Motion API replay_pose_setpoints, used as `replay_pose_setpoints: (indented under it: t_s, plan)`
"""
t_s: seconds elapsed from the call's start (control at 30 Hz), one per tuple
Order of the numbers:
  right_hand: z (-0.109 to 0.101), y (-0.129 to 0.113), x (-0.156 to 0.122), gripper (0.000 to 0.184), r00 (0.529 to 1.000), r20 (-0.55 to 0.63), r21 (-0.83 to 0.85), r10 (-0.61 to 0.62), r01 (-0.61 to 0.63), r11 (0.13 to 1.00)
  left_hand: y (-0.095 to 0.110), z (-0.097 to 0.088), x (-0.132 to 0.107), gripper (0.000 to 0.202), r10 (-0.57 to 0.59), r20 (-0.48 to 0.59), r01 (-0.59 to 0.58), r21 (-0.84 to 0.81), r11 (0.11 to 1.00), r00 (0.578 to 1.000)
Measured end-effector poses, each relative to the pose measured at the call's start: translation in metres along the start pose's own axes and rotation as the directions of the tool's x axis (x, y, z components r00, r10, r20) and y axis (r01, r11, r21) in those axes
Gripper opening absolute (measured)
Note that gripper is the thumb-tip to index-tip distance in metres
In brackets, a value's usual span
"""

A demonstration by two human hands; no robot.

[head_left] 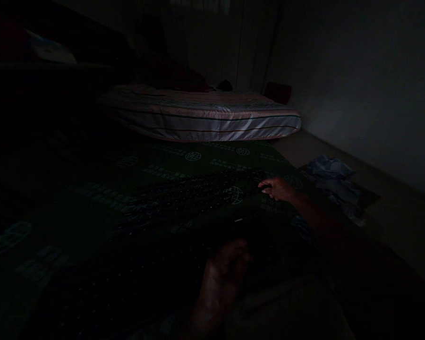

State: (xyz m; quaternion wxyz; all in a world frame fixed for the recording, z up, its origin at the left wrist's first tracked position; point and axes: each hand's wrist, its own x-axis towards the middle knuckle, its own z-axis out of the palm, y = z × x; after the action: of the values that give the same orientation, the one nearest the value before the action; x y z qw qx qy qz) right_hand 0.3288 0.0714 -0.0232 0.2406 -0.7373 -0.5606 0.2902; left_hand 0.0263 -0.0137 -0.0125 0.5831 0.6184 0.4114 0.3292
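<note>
The view is very dim. My right hand (pixel 278 188) reaches out over the green printed sheet, thumb and fingers closed on the edge of a dark cloth with small pale dots (pixel 184 191). The cloth stretches from there to the left in loose folds. Nearer to me, what looks like my left hand (pixel 223 271) has its fingers curled down on a dark garment with a small pale label (pixel 238 220); its fingertips are lost in shadow. More dotted dark fabric (pixel 102 288) spreads to the lower left. Whether these are all one piece, I cannot tell.
The green sheet (pixel 193 156) with white globe prints covers the floor. Behind it lies a striped mattress (pixel 216 125). Crumpled bluish cloth (pixel 335 177) lies on the floor to the right, near a pale wall (pixel 368 85). A dark shelf-like edge (pixel 49 66) stands at the left.
</note>
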Motion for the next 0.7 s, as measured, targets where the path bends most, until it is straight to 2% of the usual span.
replay_pose_setpoints:
  t_s: [0.27,0.47,0.6,0.7]
  plan:
    - [0.0003,-0.0006,-0.0002,0.026,1.0,0.007,0.004,-0.014,0.014,1.0,-0.0041,0.0018,0.0003,0.021,0.015,-0.028,-0.014,0.019,1.0,1.0]
    - [0.0,-0.0026,-0.0019,0.026,1.0,-0.001,0.009,-0.016,0.016,1.0,0.0021,-0.0008,0.0,0.022,-0.031,0.026,0.031,0.017,0.999,0.999]
    - [-0.0007,-0.0039,-0.0034,0.026,1.0,-0.009,0.03,-0.008,0.008,1.0,0.0,-0.0011,0.0006,0.022,0.002,0.035,-0.004,0.068,0.998,0.999]
    - [-0.0011,-0.0024,-0.0033,0.027,1.0,-0.009,0.045,-0.002,0.002,0.999,-0.0037,-0.001,0.0,0.023,-0.003,0.033,0.002,0.043,0.999,0.999]
